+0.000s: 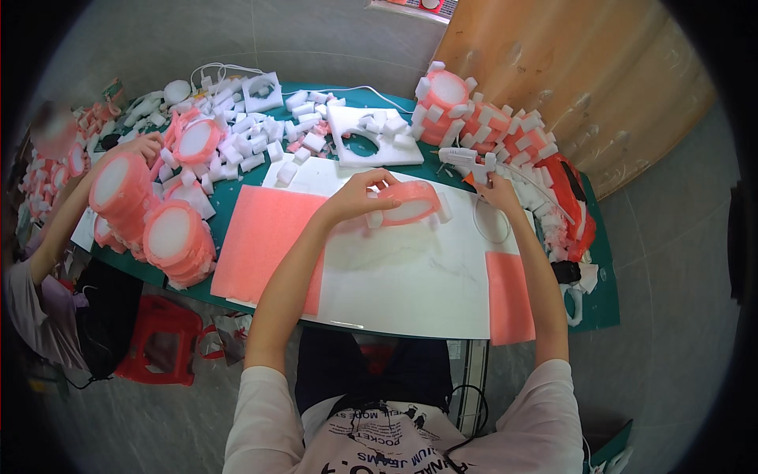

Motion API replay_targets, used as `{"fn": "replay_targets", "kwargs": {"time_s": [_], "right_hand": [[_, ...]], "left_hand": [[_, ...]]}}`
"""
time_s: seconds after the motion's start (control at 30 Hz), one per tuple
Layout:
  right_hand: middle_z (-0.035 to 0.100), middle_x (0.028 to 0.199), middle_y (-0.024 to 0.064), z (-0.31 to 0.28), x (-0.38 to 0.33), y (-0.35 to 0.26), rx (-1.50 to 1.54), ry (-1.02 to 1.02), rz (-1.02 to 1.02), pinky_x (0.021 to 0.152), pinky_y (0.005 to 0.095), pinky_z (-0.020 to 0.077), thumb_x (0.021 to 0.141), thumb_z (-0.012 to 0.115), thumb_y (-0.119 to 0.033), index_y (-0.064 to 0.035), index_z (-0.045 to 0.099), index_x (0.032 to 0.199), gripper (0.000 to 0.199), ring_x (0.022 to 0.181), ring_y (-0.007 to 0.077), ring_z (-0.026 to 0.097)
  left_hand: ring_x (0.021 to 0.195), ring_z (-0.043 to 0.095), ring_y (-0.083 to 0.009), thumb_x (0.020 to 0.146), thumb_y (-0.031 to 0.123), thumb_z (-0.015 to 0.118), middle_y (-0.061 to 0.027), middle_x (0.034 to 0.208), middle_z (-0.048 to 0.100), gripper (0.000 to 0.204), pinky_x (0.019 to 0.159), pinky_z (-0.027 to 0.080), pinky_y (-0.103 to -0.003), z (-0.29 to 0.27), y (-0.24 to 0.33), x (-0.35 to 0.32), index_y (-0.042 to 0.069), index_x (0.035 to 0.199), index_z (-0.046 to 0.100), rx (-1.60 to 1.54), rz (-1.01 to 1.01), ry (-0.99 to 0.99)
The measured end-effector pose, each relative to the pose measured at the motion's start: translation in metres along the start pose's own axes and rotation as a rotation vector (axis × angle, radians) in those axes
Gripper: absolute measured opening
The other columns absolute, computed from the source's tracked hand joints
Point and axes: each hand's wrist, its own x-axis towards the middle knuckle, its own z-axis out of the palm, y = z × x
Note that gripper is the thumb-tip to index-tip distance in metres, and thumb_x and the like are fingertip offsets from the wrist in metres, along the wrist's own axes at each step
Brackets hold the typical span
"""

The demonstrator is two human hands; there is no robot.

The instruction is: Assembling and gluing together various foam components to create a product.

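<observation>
My left hand point(359, 196) is closed on a round foam piece point(412, 208), a white disc inside a pink rim, held tilted above the white work board point(403, 276). Small white blocks sit on the rim at its left and right sides. To the right, my right hand point(497, 192) grips a white hot glue gun point(472, 163), its nozzle toward the left. The gun is apart from the foam piece. Pink foam sheets point(264, 245) lie on the left and right parts of the board.
Loose white foam blocks point(257, 142) and a cut-out white foam slab point(371, 154) cover the far side. Stacked pink-and-white discs point(178, 237) stand left, near a co-worker's hand point(142, 146). Block-studded pink foam pieces point(446, 103) stand at the far right. A red stool point(162, 340) is below left.
</observation>
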Motion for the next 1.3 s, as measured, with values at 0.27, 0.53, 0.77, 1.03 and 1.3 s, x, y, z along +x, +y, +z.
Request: {"fn": "replay_targets", "kwargs": {"time_s": [0.27,0.53,0.77,1.03,1.3], "right_hand": [[0.061,0.074,0.0145,-0.007,0.000,0.003,0.032,-0.032,0.027,0.057,0.0323,0.0448,0.070,0.066,-0.032,0.0044,0.056,0.101,0.049,0.064,0.0230,0.060],[0.058,0.071,0.0231,-0.051,-0.081,-0.093,-0.429,0.138,-0.091,0.052,0.0434,0.0428,0.075,0.061,-0.027,0.0032,0.056,0.067,0.032,0.063,0.0362,0.057],[0.060,0.083,0.0116,-0.032,-0.146,-0.280,0.222,-0.086,-0.732,0.066,0.0352,0.0448,0.074,0.060,-0.009,-0.0018,0.059,0.089,0.016,0.076,0.0271,0.057],[0.053,0.086,0.0190,0.143,-0.061,-0.394,0.431,-0.065,-0.767,0.069,0.0434,0.0417,0.068,0.048,0.002,-0.0031,0.055,0.095,0.028,0.084,0.0351,0.051],[0.053,0.089,0.0201,0.186,-0.007,-0.418,0.268,0.039,-0.689,0.069,0.0439,0.0440,0.072,0.053,-0.005,-0.0144,0.056,0.107,0.036,0.084,0.0385,0.050]], "left_hand": [[0.081,0.050,-0.0135,0.065,0.030,0.070,-0.0023,0.087,0.057,0.034,0.073,0.040,-0.027,0.000,0.003,0.001,0.007,0.088,0.060,0.021,0.004,0.006],[0.078,0.051,-0.0134,0.064,0.030,0.070,-0.0028,0.089,0.057,0.036,0.070,0.042,-0.028,0.005,-0.008,0.004,0.007,0.090,0.060,-0.035,0.003,0.002],[0.080,0.050,-0.0124,0.067,0.025,0.071,-0.0026,0.085,0.057,0.033,0.070,0.042,-0.027,-0.005,-0.002,-0.005,0.008,0.093,0.059,0.032,0.100,0.004],[0.076,0.049,-0.0116,0.066,0.027,0.072,-0.0016,0.082,0.056,0.033,0.066,0.042,-0.026,-0.001,-0.004,0.000,0.007,0.090,0.060,-0.079,0.013,0.047],[0.078,0.048,-0.0126,0.065,0.028,0.071,-0.0019,0.082,0.056,0.033,0.068,0.041,-0.027,-0.003,0.001,0.000,0.008,0.089,0.061,-0.104,0.016,0.034]]}}
